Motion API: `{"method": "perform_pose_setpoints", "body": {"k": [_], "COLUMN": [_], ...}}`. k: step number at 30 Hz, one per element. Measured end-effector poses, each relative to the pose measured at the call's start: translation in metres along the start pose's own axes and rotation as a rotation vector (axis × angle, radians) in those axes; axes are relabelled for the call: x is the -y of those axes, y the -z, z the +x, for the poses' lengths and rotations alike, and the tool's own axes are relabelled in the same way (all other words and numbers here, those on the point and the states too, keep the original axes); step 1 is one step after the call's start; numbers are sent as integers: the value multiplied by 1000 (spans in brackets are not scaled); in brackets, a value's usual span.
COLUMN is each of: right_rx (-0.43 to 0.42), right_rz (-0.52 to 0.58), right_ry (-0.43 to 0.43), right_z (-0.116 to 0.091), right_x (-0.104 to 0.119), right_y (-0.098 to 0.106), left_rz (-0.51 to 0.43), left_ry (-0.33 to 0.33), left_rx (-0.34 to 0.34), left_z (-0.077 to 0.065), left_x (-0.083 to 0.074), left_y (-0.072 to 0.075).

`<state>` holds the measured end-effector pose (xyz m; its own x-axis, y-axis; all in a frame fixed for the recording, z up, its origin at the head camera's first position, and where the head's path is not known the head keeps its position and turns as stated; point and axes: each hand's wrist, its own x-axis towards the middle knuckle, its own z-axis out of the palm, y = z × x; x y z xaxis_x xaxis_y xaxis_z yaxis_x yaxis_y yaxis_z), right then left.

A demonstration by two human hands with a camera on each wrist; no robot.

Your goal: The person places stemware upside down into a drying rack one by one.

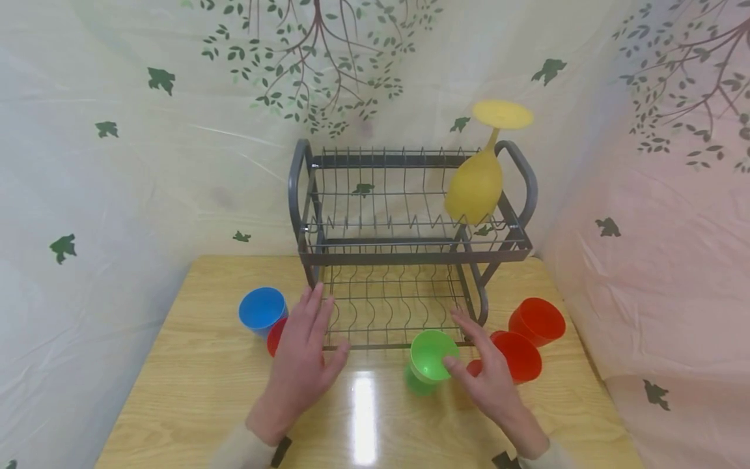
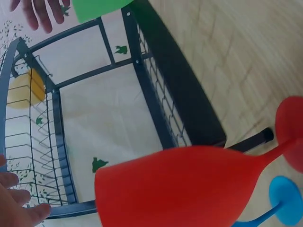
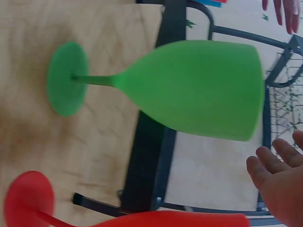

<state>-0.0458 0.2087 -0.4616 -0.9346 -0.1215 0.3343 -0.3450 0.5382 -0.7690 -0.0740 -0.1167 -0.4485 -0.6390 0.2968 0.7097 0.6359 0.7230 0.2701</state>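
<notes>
In the right wrist view, a green cup (image 3: 189,90) with a stem and a round foot fills the middle, seen sideways before a black rack (image 3: 142,161) and a wooden table (image 3: 28,132). A right hand (image 3: 281,187), fingers extended, appears near its rim without touching, while a red cup (image 3: 180,220) shows along the bottom edge and left-hand fingers (image 3: 290,12) at the top right.

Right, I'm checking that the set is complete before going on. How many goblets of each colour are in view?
Red goblets: 3
Blue goblet: 1
Green goblet: 1
Yellow goblet: 1
Total: 6
</notes>
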Motion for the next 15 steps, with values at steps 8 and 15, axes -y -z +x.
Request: {"method": "perform_pose_setpoints", "body": {"k": [8,15], "right_rx": [67,116], "right_rz": [27,125], "right_ry": [-33,-70], "right_z": [-8,-17], "right_x": [-18,-32], "right_y": [-9,-16], "left_rz": [-43,-42], "left_ry": [16,12], "left_rx": [107,134], "left_z": [-14,-23], "left_x": [-7,-8], "left_y": [-7,-13]}}
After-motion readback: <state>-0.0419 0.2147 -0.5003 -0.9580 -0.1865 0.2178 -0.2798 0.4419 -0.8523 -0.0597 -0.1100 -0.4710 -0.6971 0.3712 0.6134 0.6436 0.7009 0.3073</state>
